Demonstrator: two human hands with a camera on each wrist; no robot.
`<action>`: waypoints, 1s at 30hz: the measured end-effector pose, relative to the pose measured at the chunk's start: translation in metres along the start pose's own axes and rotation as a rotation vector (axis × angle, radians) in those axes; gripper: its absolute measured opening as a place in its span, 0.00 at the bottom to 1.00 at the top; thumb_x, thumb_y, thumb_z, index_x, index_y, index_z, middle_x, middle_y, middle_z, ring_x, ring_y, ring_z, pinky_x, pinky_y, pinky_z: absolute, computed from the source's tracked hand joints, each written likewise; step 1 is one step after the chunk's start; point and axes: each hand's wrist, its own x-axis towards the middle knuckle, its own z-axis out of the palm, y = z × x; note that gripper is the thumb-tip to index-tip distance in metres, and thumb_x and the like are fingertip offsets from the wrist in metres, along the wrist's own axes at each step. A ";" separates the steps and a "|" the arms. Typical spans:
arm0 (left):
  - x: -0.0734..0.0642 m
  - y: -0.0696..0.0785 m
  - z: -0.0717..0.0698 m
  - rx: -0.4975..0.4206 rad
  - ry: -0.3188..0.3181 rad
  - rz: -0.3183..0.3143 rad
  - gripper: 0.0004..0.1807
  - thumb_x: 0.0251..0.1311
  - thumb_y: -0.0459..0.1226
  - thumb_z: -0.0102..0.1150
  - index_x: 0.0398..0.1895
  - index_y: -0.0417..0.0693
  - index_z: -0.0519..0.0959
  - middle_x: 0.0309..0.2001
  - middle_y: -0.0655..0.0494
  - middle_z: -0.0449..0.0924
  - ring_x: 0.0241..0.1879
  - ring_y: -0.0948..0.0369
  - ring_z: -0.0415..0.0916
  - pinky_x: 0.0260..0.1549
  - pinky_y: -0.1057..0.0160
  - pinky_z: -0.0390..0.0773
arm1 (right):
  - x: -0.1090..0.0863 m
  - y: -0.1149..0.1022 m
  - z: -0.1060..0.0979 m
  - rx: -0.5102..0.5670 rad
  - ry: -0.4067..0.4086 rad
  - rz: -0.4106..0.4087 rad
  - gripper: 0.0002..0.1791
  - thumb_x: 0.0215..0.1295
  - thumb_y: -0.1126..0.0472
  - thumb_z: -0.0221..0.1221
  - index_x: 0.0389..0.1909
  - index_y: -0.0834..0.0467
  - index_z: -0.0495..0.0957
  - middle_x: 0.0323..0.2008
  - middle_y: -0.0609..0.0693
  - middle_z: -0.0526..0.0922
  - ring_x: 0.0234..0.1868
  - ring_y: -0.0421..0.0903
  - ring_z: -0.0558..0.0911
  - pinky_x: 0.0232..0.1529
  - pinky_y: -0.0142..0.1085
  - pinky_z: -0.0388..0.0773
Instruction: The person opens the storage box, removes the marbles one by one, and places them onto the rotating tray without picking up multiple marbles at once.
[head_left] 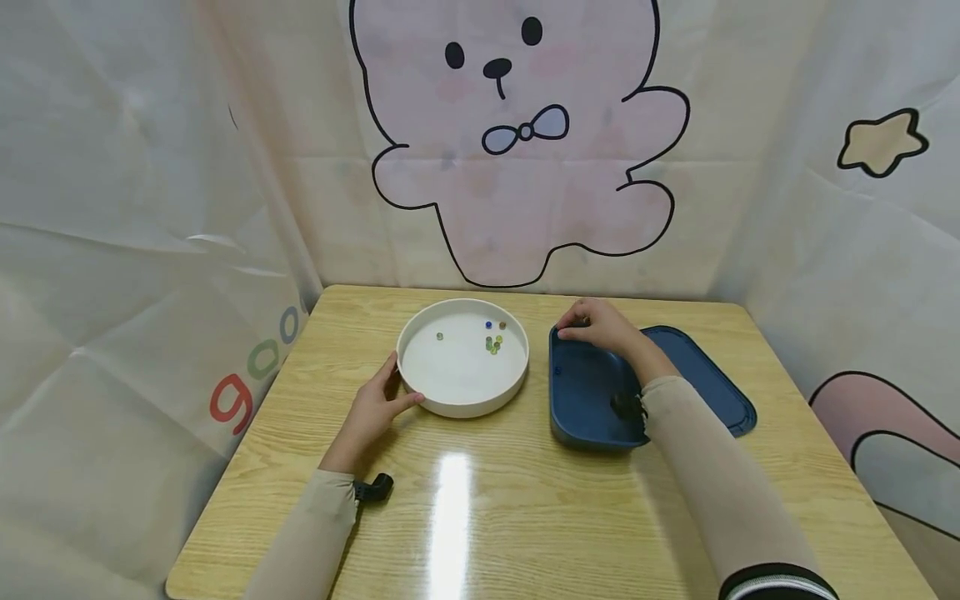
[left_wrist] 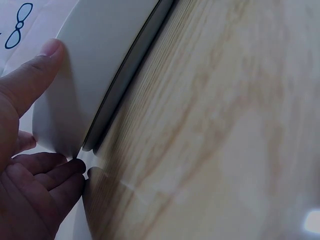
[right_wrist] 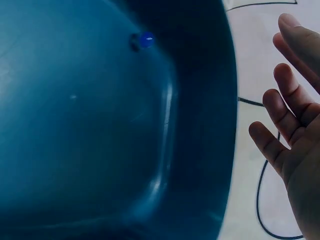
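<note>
A round white dish (head_left: 461, 404) with a low wall stands on the table, and my left hand (head_left: 378, 404) holds it at its near left side. The left thumb (left_wrist: 47, 62) lies against the wall, and the other fingers bend in near its lower edge. Inside the dish are several small glass marbles (head_left: 489, 343), mostly greenish, one blue and one brown. Above the far left corner of a dark blue box (head_left: 585, 439) is my right hand (head_left: 600, 325), its fingers loosely bent with nothing visible between them. A blue marble (right_wrist: 146, 40) lies inside the box.
A flat dark blue lid (head_left: 708, 375) lies on the wooden table (head_left: 510, 517) right of the box, partly behind the right forearm. Printed cloth (head_left: 517, 217) hangs just behind the table and along both sides.
</note>
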 end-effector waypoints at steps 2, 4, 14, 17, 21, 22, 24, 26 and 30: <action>0.000 0.000 0.000 -0.008 0.000 -0.001 0.57 0.52 0.54 0.68 0.78 0.59 0.41 0.76 0.58 0.48 0.74 0.59 0.50 0.70 0.54 0.60 | 0.000 0.005 0.004 0.015 -0.011 -0.001 0.12 0.60 0.50 0.66 0.43 0.50 0.85 0.46 0.48 0.79 0.47 0.47 0.77 0.48 0.44 0.76; -0.001 0.000 -0.001 -0.019 0.003 -0.005 0.56 0.53 0.52 0.69 0.78 0.60 0.41 0.76 0.58 0.48 0.74 0.59 0.50 0.70 0.55 0.60 | 0.000 0.009 0.007 0.034 -0.018 0.013 0.13 0.60 0.51 0.66 0.43 0.51 0.85 0.46 0.48 0.79 0.47 0.47 0.77 0.49 0.44 0.77; 0.000 0.001 -0.004 0.008 0.011 -0.009 0.56 0.53 0.52 0.68 0.77 0.62 0.41 0.76 0.58 0.49 0.74 0.59 0.51 0.71 0.54 0.59 | 0.002 0.026 0.021 0.019 -0.032 0.055 0.12 0.62 0.52 0.65 0.44 0.50 0.85 0.46 0.49 0.81 0.47 0.47 0.77 0.49 0.44 0.77; 0.000 0.001 -0.004 0.001 0.008 -0.005 0.55 0.53 0.52 0.68 0.77 0.62 0.41 0.76 0.58 0.49 0.74 0.59 0.51 0.70 0.55 0.59 | 0.001 0.032 0.024 0.017 -0.041 0.075 0.12 0.62 0.52 0.64 0.45 0.51 0.85 0.45 0.50 0.83 0.46 0.47 0.78 0.47 0.43 0.77; 0.001 0.001 -0.003 -0.013 0.005 0.001 0.56 0.53 0.52 0.68 0.77 0.60 0.41 0.76 0.57 0.48 0.74 0.59 0.51 0.70 0.55 0.60 | 0.003 0.039 0.029 -0.009 -0.049 0.109 0.13 0.62 0.51 0.64 0.45 0.51 0.84 0.37 0.48 0.83 0.39 0.45 0.78 0.40 0.39 0.76; 0.001 0.001 -0.003 -0.014 0.006 0.003 0.56 0.52 0.53 0.68 0.78 0.60 0.42 0.76 0.57 0.48 0.74 0.59 0.51 0.70 0.55 0.60 | 0.003 0.040 0.030 -0.021 -0.048 0.113 0.13 0.62 0.51 0.65 0.45 0.51 0.84 0.33 0.49 0.82 0.36 0.45 0.77 0.37 0.38 0.75; 0.001 0.001 -0.003 -0.016 0.007 0.007 0.57 0.52 0.54 0.68 0.78 0.58 0.42 0.76 0.57 0.48 0.74 0.59 0.51 0.70 0.56 0.60 | 0.004 0.042 0.032 -0.039 -0.044 0.122 0.14 0.61 0.50 0.65 0.46 0.50 0.84 0.26 0.48 0.77 0.30 0.45 0.74 0.32 0.37 0.72; 0.001 0.002 -0.002 -0.019 0.008 0.007 0.57 0.51 0.54 0.69 0.78 0.58 0.42 0.76 0.58 0.48 0.74 0.60 0.51 0.70 0.56 0.60 | 0.005 0.044 0.034 -0.053 -0.038 0.134 0.15 0.60 0.50 0.66 0.46 0.50 0.84 0.21 0.47 0.72 0.25 0.45 0.71 0.27 0.35 0.69; 0.001 0.002 -0.001 -0.030 0.001 0.006 0.57 0.51 0.53 0.69 0.78 0.55 0.42 0.76 0.58 0.48 0.74 0.60 0.50 0.70 0.56 0.59 | 0.004 0.047 0.036 -0.067 -0.040 0.157 0.17 0.59 0.50 0.66 0.48 0.49 0.83 0.18 0.47 0.68 0.21 0.45 0.68 0.23 0.35 0.66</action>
